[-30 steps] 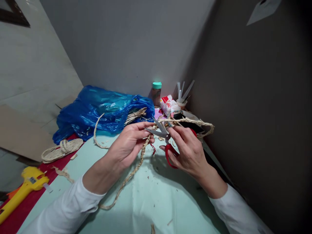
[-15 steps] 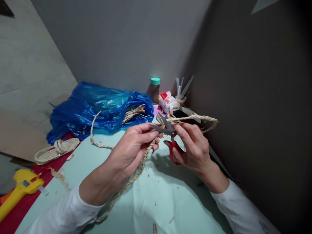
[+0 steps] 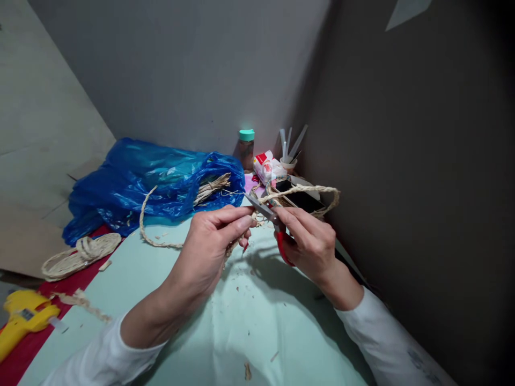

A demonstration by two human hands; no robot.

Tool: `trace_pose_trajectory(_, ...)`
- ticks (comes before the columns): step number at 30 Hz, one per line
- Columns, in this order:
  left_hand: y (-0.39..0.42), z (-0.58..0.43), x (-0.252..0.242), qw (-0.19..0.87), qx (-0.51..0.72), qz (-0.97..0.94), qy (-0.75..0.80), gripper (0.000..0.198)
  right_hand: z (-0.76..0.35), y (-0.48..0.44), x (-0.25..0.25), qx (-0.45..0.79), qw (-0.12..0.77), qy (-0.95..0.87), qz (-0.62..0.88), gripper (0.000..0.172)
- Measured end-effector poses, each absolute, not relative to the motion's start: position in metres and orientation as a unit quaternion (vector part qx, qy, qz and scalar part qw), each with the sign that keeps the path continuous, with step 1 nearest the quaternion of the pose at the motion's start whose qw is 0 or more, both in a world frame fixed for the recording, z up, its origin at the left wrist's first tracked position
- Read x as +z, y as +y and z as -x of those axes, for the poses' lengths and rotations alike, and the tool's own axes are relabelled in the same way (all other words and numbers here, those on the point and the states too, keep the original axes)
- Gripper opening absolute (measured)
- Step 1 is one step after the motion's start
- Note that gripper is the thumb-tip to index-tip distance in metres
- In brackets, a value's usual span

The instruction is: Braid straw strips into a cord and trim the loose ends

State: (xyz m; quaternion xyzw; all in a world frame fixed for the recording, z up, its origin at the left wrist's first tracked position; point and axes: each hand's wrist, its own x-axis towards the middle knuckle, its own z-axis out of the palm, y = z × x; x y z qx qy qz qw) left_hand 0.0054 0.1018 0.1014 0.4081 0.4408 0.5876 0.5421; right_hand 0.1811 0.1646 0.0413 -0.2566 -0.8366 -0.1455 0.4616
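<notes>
My left hand (image 3: 201, 246) pinches a braided straw cord (image 3: 230, 249) between thumb and fingers, just above the middle of the table. My right hand (image 3: 311, 244) is closed on red-handled scissors (image 3: 266, 210). Their blades are together and point up and left, right beside my left fingertips. Whether a strand lies between the blades I cannot tell. A loop of pale braided cord (image 3: 311, 188) arches behind and over my right hand. Another cord end (image 3: 142, 222) curves up on the far side of my left wrist.
A blue plastic bag (image 3: 145, 177) with dry straw (image 3: 212, 187) lies at the back. Behind my hands stand a jar with a green lid (image 3: 247, 147), a red-and-white packet (image 3: 267, 167) and a cup of glue sticks (image 3: 288, 161). At left are coiled cord (image 3: 82, 256) and a yellow glue gun (image 3: 26, 319).
The scissors' blades have gone from spread apart to closed together. The length of braid that hung below my left hand toward the near edge is no longer visible there. The view has shifted slightly right.
</notes>
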Motion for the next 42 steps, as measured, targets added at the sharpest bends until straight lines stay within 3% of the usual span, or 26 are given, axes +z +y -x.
trace_pose_trajectory(4,0.106,-0.003,0.102,0.577,0.569,-0.393,0.434,0.018,-0.179,0.165,0.041,-0.08,0.473,-0.832,0.279,0.033)
trace_pose_trajectory(9,0.109,-0.004,0.101,0.613,0.547,-0.395,0.412,0.008,-0.176,0.167,0.042,0.054,0.54,-0.781,0.31,0.023)
trace_pose_trajectory(17,0.112,-0.004,0.091,0.546,0.541,-0.441,0.463,0.017,-0.169,0.165,0.04,0.129,0.555,-0.757,0.319,0.014)
trace_pose_trajectory(22,0.119,0.0,0.086,0.552,0.55,-0.425,0.461,0.024,-0.167,0.163,0.036,0.115,0.541,-0.769,0.32,0.013)
trace_pose_trajectory(30,0.12,0.006,0.097,0.607,0.58,-0.351,0.413,0.016,-0.17,0.164,0.034,0.071,0.503,-0.801,0.318,0.028)
trace_pose_trajectory(36,0.119,0.015,0.107,0.618,0.555,-0.392,0.395,0.02,-0.175,0.166,0.039,-0.009,0.459,-0.831,0.315,0.043)
trace_pose_trajectory(42,0.12,0.016,0.105,0.594,0.555,-0.406,0.418,0.031,-0.179,0.166,0.043,-0.063,0.431,-0.847,0.304,0.047)
